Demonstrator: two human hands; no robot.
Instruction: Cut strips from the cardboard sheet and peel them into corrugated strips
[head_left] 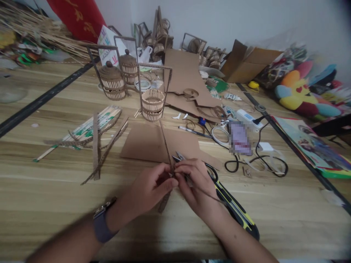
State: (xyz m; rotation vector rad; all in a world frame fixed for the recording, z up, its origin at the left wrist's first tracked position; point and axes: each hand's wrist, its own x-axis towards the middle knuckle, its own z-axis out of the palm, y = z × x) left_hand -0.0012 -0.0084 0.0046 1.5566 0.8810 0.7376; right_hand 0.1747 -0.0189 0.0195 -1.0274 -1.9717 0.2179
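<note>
Pinched a narrow brown strip (166,142) between the fingertips of the left hand (150,184) and the right hand (199,182), close together. Pointed forward from the grip over the cardboard sheet (142,142), toward the lidless basket (152,114). Saw a thin tail (211,196) across the right wrist; could not tell its start, hidden by the fingers.

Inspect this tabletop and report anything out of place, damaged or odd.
The front basket looks odd: it stands open-topped, while the two baskets behind it to the left wear lids. The yellow-and-black cutter lies awkwardly close by the right forearm. I see no spill.
</note>
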